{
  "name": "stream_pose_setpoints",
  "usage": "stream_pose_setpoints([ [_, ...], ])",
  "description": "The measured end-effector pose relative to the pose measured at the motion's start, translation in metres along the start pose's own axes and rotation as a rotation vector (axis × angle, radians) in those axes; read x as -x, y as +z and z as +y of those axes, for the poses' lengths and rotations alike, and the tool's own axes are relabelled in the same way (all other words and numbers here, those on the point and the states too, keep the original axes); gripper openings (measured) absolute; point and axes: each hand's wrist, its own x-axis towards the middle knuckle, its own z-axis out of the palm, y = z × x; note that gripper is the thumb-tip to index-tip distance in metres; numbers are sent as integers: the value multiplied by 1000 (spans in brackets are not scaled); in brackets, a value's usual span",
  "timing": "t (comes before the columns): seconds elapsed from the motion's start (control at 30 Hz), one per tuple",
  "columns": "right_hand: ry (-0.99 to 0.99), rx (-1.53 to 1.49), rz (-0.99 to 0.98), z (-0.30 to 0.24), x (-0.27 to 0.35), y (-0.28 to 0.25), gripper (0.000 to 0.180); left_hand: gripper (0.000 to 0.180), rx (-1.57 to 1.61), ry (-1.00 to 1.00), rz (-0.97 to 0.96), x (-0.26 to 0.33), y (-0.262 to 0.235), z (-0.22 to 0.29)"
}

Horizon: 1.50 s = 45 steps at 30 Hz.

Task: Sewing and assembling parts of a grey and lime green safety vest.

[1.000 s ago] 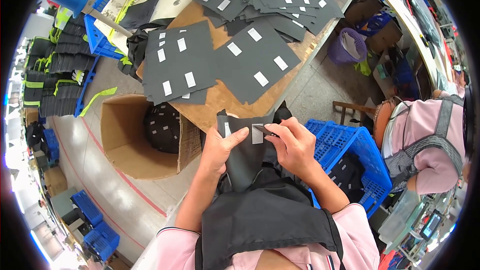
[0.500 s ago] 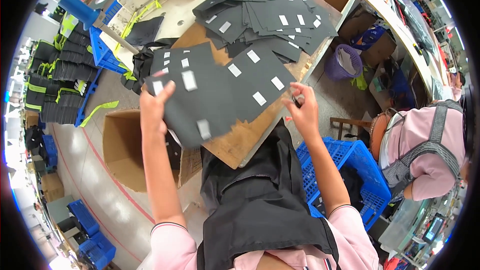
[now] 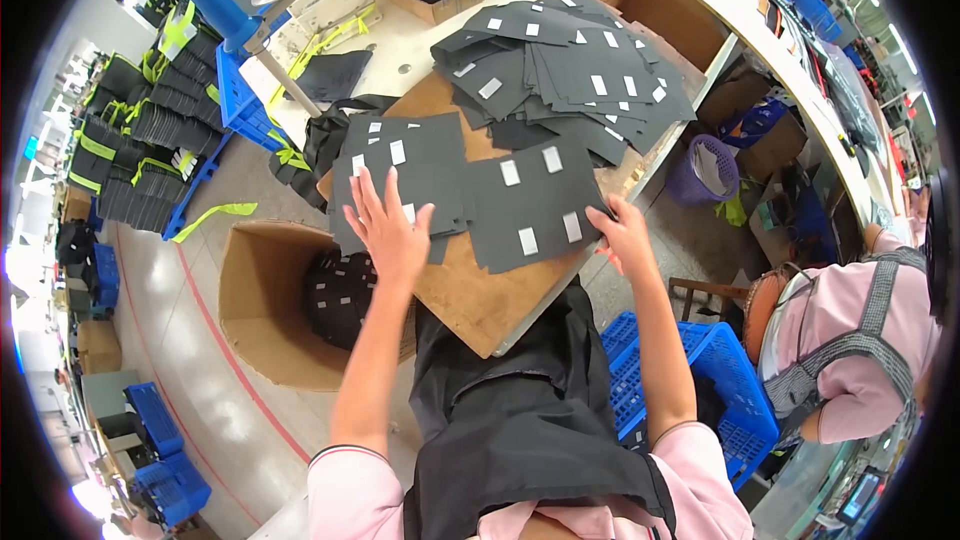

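My left hand [image 3: 388, 240] lies with fingers spread over a low stack of black sheet pieces [image 3: 432, 155] that have small white patches. Beside that stack, on the brown board [image 3: 478, 310], is another black piece [image 3: 535, 195] with white rectangles toward its corners. At its right edge, the fingers of my right hand [image 3: 625, 235] close on the piece; the undersides of those fingers are hidden. Farther back, a large fanned heap of similar black pieces [image 3: 570, 60] covers the far end of the board.
Below the board's left side stands an open cardboard box [image 3: 255, 310] with black patched pieces inside. A blue plastic crate [image 3: 735, 380] is at my right, near a person in pink [image 3: 850, 330]. A purple basket [image 3: 708, 165] sits under the table. A blue-sleeved pole [image 3: 215, 5] rises at left.
The black piece from my left hand now lies on the left stack, and that hand has let go. My right hand has closed on the right piece's edge. The whole view has shifted slightly.
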Motion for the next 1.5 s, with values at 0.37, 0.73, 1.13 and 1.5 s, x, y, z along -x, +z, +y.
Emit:
stream_pose_setpoints([
  [0.37, -85, -1140, -312, -18, 138, -32, 35, 67, 2116, -986, -1090, 89, -37, 75],
  [0.73, -28, -237, 158, 58, 162, 8, 7, 25, 1515, -721, -758, 56, -61, 78],
  [1.13, -571, 148, 140, -56, 136, 17, 31, 36, 1598, -798, -793, 71, -93, 85],
  [1.5, -803, 297, 259, -50, 134, 18, 29, 40, 1623, -731, -834, 74, -93, 86],
])
